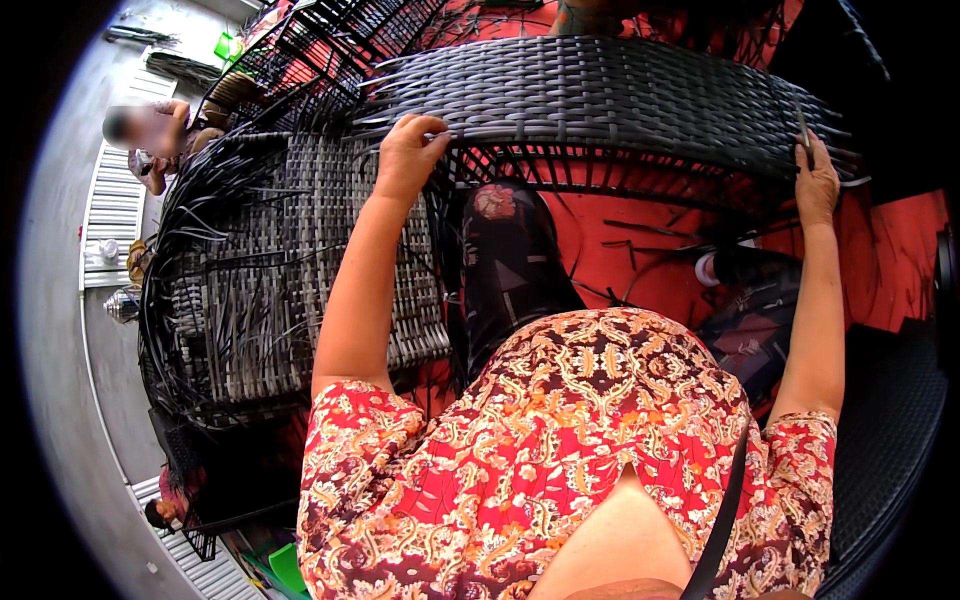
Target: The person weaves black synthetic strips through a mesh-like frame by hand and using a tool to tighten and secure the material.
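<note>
Across my lap front lies a long curved panel (600,90) woven from flat grey plastic strands over a black frame, with loose strand ends at both sides. At its near left corner, my left hand (408,155) has thumb and forefinger pinched on a grey strand end (440,136); much of the strand is hidden by the fingers. My right hand (818,180) is at the panel's right end, fingers closed around a thin, pale, pointed tool (802,124) that sticks up against the weave. Its exact kind is too small to tell.
A larger woven panel (300,270) with many loose black strands stands to my left. Black frames (340,50) are behind it. Cut strands litter the red floor covering (620,240). Another person (155,140) sits at the far left; dark wicker (885,450) is at my right.
</note>
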`<action>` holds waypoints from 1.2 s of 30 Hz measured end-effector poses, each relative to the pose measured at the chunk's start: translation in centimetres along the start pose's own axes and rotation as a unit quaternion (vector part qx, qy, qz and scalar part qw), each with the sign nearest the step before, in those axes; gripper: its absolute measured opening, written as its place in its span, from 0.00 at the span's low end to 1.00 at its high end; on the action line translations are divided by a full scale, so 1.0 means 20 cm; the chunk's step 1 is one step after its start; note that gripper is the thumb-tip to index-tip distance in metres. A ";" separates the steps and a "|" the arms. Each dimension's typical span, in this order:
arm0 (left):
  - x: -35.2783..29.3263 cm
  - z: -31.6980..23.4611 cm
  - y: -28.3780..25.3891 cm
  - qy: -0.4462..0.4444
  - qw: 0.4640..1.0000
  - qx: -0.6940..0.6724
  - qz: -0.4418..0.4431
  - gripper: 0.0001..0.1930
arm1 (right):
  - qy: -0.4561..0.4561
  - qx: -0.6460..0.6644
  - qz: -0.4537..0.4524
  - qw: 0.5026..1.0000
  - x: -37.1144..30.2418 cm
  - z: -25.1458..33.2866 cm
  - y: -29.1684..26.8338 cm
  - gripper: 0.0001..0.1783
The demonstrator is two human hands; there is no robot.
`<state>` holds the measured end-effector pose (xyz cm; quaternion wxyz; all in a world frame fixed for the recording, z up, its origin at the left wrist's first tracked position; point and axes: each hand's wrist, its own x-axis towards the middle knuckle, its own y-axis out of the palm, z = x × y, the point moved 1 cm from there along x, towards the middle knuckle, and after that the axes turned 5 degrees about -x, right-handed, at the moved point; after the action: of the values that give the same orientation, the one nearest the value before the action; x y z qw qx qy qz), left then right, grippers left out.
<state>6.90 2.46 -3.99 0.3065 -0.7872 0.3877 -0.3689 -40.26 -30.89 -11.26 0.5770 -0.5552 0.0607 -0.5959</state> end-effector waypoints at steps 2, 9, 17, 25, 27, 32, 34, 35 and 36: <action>-0.08 0.01 -0.02 -0.042 0.998 -0.040 -0.032 0.07 | 0.004 0.096 0.001 0.995 0.00 0.08 -0.09 0.16; -0.14 0.10 0.06 0.087 0.985 -0.009 -0.146 0.11 | 0.008 0.435 0.413 0.800 -0.34 1.17 -0.25 0.17; 0.18 0.32 0.06 -0.146 0.982 0.120 -0.025 0.38 | 0.199 0.482 0.600 0.606 -0.40 1.45 0.02 0.12; 0.14 0.21 0.12 -0.239 0.963 0.116 -0.045 0.39 | 0.319 0.577 0.599 0.454 -0.44 1.49 0.07 0.07; 0.13 0.18 0.12 -0.249 0.960 0.117 -0.051 0.38 | 0.334 0.591 0.598 0.427 -0.46 1.47 0.09 0.07; 0.11 0.17 0.12 -0.261 0.957 0.114 -0.058 0.39 | 0.345 0.581 0.595 0.435 -0.50 1.47 0.11 0.08; 0.12 0.16 0.13 -0.261 0.956 0.117 -0.058 0.39 | 0.352 0.587 0.588 0.431 -0.49 1.48 0.10 0.08; 0.12 0.16 0.13 -0.261 0.956 0.118 -0.058 0.39 | 0.354 0.590 0.585 0.430 -0.49 1.49 0.10 0.08; 0.13 0.16 0.13 -0.262 0.956 0.118 -0.058 0.39 | 0.359 0.595 0.580 0.425 -0.49 1.49 0.11 0.08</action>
<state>9.55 -0.42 -6.86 0.4664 -0.8354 0.2012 -0.2102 -19.78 -7.24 -7.37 0.8996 0.3564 0.2002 -0.1536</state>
